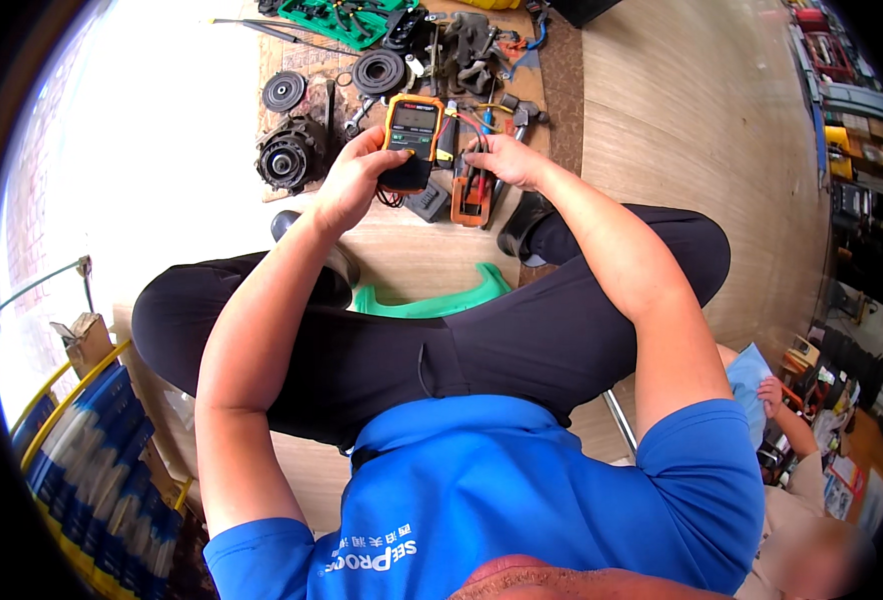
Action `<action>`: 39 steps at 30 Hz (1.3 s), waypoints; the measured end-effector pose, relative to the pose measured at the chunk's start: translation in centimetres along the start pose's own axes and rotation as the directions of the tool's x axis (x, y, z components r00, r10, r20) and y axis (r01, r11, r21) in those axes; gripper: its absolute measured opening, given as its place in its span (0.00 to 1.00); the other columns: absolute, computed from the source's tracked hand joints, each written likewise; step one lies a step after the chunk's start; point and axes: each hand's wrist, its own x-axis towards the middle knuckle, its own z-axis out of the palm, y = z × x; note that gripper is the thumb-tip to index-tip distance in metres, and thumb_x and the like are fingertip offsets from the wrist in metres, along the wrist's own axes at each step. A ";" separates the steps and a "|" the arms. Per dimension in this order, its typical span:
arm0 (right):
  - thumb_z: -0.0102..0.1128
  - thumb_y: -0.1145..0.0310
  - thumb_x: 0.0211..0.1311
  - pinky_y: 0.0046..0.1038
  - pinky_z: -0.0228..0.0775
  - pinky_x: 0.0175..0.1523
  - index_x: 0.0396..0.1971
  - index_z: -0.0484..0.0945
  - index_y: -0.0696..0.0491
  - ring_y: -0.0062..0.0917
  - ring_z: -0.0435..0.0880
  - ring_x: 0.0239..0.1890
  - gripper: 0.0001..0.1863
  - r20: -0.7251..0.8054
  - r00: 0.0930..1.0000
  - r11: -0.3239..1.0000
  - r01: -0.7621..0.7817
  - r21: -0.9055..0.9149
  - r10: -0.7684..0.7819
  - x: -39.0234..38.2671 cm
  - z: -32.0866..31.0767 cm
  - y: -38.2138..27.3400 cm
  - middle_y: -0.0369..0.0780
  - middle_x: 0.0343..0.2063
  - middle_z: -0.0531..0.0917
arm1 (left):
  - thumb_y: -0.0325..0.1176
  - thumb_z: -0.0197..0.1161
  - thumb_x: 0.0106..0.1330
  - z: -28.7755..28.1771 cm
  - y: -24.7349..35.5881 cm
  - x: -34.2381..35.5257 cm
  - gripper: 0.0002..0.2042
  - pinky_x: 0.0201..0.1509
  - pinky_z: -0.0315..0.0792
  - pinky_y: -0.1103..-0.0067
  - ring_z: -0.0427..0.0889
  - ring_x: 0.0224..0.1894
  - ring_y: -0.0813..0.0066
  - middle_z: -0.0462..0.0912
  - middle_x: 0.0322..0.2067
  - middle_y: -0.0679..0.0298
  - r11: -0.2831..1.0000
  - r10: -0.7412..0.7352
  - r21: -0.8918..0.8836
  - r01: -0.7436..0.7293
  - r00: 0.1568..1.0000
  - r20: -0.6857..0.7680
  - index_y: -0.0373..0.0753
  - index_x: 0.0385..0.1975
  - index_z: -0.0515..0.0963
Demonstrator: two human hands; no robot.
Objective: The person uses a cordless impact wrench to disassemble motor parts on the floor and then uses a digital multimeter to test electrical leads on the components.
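Observation:
My left hand is closed round a handheld meter with an orange rim, a dark body and a small screen. Its thumb rests on the lower front, by the buttons. To the right of it, my right hand pinches red and black test leads, just above an orange and dark tool. The fingertips partly hide what they grip. Between the hands lie a grey block and a black and yellow tool.
A dark machine part with a pulley, round coiled rings and a hammer lie on the mat. A green tray of tools sits at the far edge. Near my feet is a green plastic piece. Another person's hand shows at right.

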 end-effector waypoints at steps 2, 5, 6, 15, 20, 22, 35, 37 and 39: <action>0.59 0.67 0.68 0.22 0.75 0.40 0.41 0.76 0.55 0.16 0.82 0.32 0.08 0.000 1.000 1.000 -0.005 -0.004 0.005 0.1 -0.1 0.1 0.37 0.32 0.86 | 0.25 0.54 0.65 0.1 0.1 0.0 0.12 0.43 0.81 0.76 0.83 0.36 0.74 0.82 0.38 0.60 1.000 0.000 -0.004 0.000 1.000 0.009 0.32 0.47 0.72; 0.58 0.67 0.68 0.22 0.74 0.41 0.41 0.76 0.55 0.16 0.81 0.33 0.08 0.002 1.000 1.000 -0.012 -0.016 0.012 0.0 0.1 -0.1 0.37 0.33 0.85 | 0.25 0.54 0.65 -0.1 0.1 0.0 0.12 0.42 0.80 0.77 0.83 0.36 0.74 0.82 0.38 0.60 1.000 0.001 -0.003 -0.001 1.000 0.022 0.32 0.47 0.72; 0.58 0.67 0.68 0.22 0.74 0.41 0.41 0.76 0.55 0.16 0.81 0.33 0.08 0.002 1.000 1.000 -0.015 -0.021 0.015 -0.1 0.1 -0.2 0.36 0.33 0.85 | 0.25 0.54 0.65 -0.1 0.1 0.0 0.12 0.42 0.80 0.77 0.83 0.36 0.74 0.82 0.38 0.60 1.000 0.000 -0.002 0.000 1.000 0.027 0.31 0.47 0.72; 0.58 0.69 0.67 0.22 0.72 0.37 0.36 0.78 0.54 0.16 0.78 0.30 0.05 -0.045 0.999 0.999 -0.022 -0.028 0.021 -0.5 0.6 -0.8 0.34 0.30 0.84 | 0.25 0.54 0.65 0.2 0.2 -0.2 0.13 0.42 0.80 0.77 0.83 0.36 0.74 0.82 0.38 0.59 1.000 -0.004 -0.004 0.004 1.000 0.002 0.31 0.48 0.72; 0.58 0.69 0.67 0.23 0.72 0.36 0.36 0.78 0.54 0.16 0.78 0.30 0.05 -0.046 0.999 0.999 -0.016 -0.036 0.015 -0.4 0.6 -0.8 0.34 0.29 0.84 | 0.25 0.54 0.65 0.0 0.2 -0.2 0.13 0.43 0.81 0.76 0.83 0.37 0.74 0.82 0.39 0.59 1.000 -0.007 0.002 0.007 1.000 0.014 0.31 0.48 0.71; 0.58 0.69 0.67 0.23 0.72 0.36 0.36 0.79 0.54 0.16 0.78 0.30 0.05 -0.048 0.999 0.999 -0.016 -0.028 0.015 -0.4 0.5 -0.7 0.33 0.29 0.83 | 0.25 0.54 0.65 0.0 0.2 -0.2 0.13 0.43 0.81 0.76 0.83 0.37 0.74 0.82 0.39 0.60 1.000 -0.008 0.004 0.008 1.000 0.015 0.32 0.48 0.71; 0.58 0.67 0.68 0.22 0.71 0.40 0.38 0.78 0.54 0.14 0.78 0.32 0.07 -0.026 0.999 0.999 -0.038 -0.034 0.037 -0.2 0.4 -0.6 0.33 0.30 0.84 | 0.25 0.54 0.65 -0.1 0.0 0.0 0.12 0.44 0.81 0.76 0.83 0.37 0.74 0.82 0.39 0.59 1.000 0.003 -0.001 -0.003 1.000 0.016 0.31 0.48 0.72; 0.58 0.67 0.68 0.22 0.71 0.40 0.38 0.78 0.54 0.14 0.78 0.32 0.07 -0.024 0.999 0.999 -0.043 -0.031 0.042 -0.3 0.4 -0.7 0.33 0.30 0.83 | 0.25 0.54 0.65 -0.1 0.0 0.0 0.12 0.44 0.81 0.76 0.83 0.37 0.74 0.82 0.39 0.59 1.000 0.006 -0.001 -0.006 1.000 0.014 0.31 0.48 0.72; 0.59 0.69 0.67 0.22 0.71 0.35 0.35 0.79 0.54 0.15 0.77 0.29 0.04 -0.051 0.998 0.999 -0.033 -0.012 0.033 -0.3 0.5 -0.7 0.32 0.27 0.82 | 0.25 0.55 0.65 -0.1 0.0 -0.1 0.12 0.44 0.81 0.77 0.83 0.37 0.74 0.82 0.38 0.59 1.000 0.003 -0.003 -0.003 1.000 0.012 0.31 0.48 0.72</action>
